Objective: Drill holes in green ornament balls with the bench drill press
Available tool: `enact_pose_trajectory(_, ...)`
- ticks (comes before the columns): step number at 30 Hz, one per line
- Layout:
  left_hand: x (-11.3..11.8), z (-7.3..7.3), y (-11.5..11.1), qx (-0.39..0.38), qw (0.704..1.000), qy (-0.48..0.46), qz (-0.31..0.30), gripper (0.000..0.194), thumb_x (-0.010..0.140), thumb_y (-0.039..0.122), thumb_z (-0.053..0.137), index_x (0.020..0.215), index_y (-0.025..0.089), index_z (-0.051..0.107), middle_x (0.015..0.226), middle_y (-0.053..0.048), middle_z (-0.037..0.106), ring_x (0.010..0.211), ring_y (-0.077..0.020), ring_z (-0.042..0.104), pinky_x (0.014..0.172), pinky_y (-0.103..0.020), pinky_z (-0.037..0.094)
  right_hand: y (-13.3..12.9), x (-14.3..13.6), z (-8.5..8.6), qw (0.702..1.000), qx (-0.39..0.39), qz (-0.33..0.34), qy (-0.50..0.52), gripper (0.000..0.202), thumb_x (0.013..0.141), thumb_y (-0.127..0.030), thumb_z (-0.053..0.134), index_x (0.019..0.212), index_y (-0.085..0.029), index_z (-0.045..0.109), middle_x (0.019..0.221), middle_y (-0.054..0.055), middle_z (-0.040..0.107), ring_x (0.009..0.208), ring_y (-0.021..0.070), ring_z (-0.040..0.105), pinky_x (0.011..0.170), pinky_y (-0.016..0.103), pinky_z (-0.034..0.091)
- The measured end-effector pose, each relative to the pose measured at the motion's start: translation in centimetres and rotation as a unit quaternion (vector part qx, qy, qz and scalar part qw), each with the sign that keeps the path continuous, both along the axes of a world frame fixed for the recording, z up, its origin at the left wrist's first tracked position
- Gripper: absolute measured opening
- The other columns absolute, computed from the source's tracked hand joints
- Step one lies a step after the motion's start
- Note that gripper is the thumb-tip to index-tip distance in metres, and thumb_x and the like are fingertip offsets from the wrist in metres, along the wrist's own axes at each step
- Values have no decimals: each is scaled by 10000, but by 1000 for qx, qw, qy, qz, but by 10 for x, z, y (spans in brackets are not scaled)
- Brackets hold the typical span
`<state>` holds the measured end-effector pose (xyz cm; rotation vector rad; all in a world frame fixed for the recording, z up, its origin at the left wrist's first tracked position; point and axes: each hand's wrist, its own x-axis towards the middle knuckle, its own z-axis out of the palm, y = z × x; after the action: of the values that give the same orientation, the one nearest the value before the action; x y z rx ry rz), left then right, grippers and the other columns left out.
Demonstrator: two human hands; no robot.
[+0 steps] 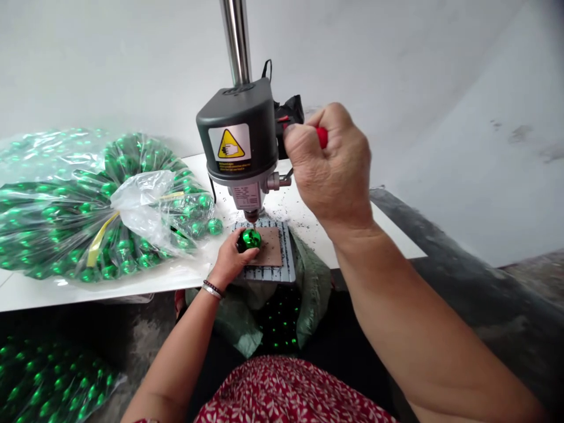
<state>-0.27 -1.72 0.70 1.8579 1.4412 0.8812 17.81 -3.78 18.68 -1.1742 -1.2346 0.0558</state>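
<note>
A shiny green ball point(252, 238) rests in the fingers of my left hand point(231, 254), directly beneath the bit of a small bench drill press point(238, 129). Whether the bit touches the ball I cannot tell. Under the ball lies a brown board point(269, 247) on the drill's grey slotted base point(288, 267). My right hand point(332, 167) is raised beside the drill head, its fist wrapped round the red-knobbed feed handle point(323, 137); most of the handle is hidden by the fist.
Clear plastic bags of green balls point(53, 217) cover the left of the white table point(176, 288). One loose green ball point(215, 226) sits near them. Below the table edge hangs an open green sack point(312, 276) with balls inside. Another bag point(53, 382) lies lower left. Dark shavings dot the tabletop.
</note>
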Motion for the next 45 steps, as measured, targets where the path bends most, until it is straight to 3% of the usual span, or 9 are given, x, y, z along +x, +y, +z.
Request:
enact_pose_trajectory(6,3,-3,6,99,993,44,-45,540,653,201,778,1177,206,644,1235,-107,669,1168,-302,594,1088,-481,419,-2,-1,4,999,-33,-21,-14,289,866,-281,557,679,-169,367,605,-70,322,572,0,283,591,149,292)
enact_pose_trajectory(12,3,-1,2,71,993,19,-88,551,699,203,750,1232,206,611,1283,-91,652,1206,-277,586,1104,-451,418,-4,-3,7,997,-66,-30,-17,283,877,-273,554,694,-182,359,615,-68,332,563,12,308,603,169,308)
enact_pose_trajectory(16,6,-3,-2,32,997,-24,-70,473,787,307,706,1233,193,599,1196,-77,684,1110,-252,624,1023,-404,470,-5,-4,9,997,-73,-31,-20,305,884,-262,552,682,-186,336,592,-74,301,540,9,327,595,168,320)
enact_pose_trajectory(21,14,-4,-3,18,999,-3,-27,466,772,296,721,1213,187,616,1061,-65,713,994,-238,644,973,-391,471,-5,-3,6,998,-52,-28,-18,315,869,-242,572,669,-177,337,570,-80,264,535,6,363,607,154,363)
enact_pose_trajectory(27,18,-6,-8,36,999,12,5,413,786,295,726,1185,233,639,1101,-55,712,1081,-260,614,1083,-454,357,-7,-2,-3,1000,7,-4,0,242,855,-245,567,686,-162,416,562,-81,308,512,-7,345,533,120,306)
enact_pose_trajectory(33,14,-7,-6,14,1000,-15,-1,376,782,319,722,1142,234,654,1013,-34,699,1017,-234,604,1019,-403,406,-9,-4,-2,1000,-4,-19,-3,259,848,-221,588,680,-165,398,567,-82,305,517,-5,333,557,129,326)
enact_pose_trajectory(39,16,-2,-10,45,997,51,26,412,747,302,780,1140,251,667,1065,-66,694,1127,-301,568,1092,-482,299,-10,-4,1,1000,-23,-14,1,270,856,-247,581,680,-169,391,575,-75,292,515,4,323,552,142,308)
enact_pose_trajectory(45,18,-5,-11,41,996,69,28,438,791,337,753,1204,239,642,1106,-94,700,1132,-315,565,1093,-504,287,-17,-3,-8,997,-46,-48,-28,257,822,-254,614,684,-176,412,568,-75,346,537,21,315,587,193,336)
